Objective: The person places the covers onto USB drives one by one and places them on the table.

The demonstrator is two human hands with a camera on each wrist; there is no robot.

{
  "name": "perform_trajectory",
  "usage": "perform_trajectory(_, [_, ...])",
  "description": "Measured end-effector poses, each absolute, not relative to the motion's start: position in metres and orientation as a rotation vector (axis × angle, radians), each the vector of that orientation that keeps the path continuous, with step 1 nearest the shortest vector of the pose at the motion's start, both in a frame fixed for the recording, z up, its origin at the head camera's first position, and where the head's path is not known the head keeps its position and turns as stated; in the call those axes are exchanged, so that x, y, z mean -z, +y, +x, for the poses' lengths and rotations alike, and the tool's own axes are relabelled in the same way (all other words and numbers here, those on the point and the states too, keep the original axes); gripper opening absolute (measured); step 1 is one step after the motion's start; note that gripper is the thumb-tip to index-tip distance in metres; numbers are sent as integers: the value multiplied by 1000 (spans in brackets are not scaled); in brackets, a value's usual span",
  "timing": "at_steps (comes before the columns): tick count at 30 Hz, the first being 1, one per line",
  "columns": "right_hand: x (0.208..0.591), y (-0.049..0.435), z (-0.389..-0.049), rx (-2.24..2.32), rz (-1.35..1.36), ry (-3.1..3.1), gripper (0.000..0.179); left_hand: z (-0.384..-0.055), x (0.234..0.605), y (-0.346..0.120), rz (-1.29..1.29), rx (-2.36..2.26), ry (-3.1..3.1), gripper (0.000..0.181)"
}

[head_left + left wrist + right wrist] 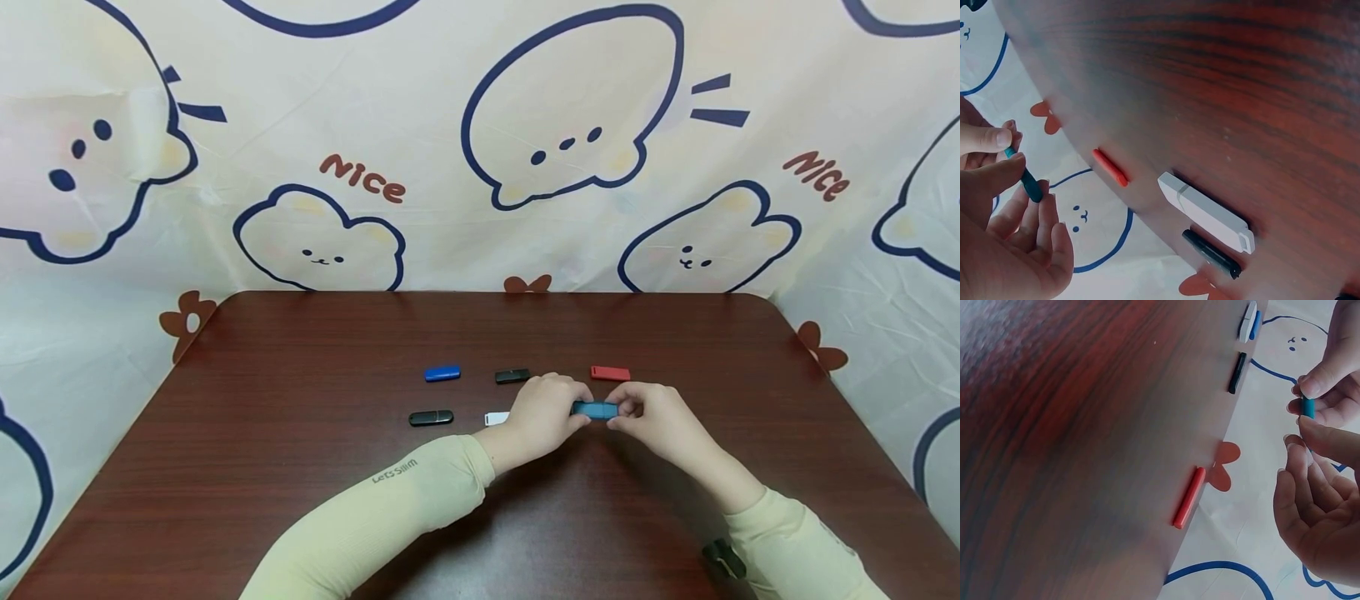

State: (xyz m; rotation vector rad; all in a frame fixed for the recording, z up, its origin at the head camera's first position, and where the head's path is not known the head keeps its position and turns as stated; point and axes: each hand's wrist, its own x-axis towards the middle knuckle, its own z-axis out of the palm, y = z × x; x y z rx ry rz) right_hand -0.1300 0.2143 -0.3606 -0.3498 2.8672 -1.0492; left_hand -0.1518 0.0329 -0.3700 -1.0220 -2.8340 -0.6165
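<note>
A teal USB flash drive (600, 410) is held between both hands above the right-centre part of the table. My left hand (547, 412) pinches its left end between thumb and fingers. At the other end, my right hand (660, 421) pinches it with thumb and forefinger. In the left wrist view the flash drive (1031, 185) appears edge-on between the fingertips. The right wrist view shows its teal side (1308, 407) with both thumbs close together on it. A white flash drive (496, 418) lies just left of my left hand, partly hidden behind it.
On the brown table (337, 358) lie a blue flash drive (442, 373), a black one (512, 376), a red one (610, 373) and a longer black one (431, 418). A dark object (724, 558) is beside the right sleeve. Printed cloth (435, 100) hangs behind the table.
</note>
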Motion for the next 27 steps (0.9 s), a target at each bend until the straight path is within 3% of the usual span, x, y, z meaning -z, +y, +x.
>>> perform_trajectory(27, [360,214,-130,1048,-320,2841,13,-152,371,34,-1030,676,-2859,16])
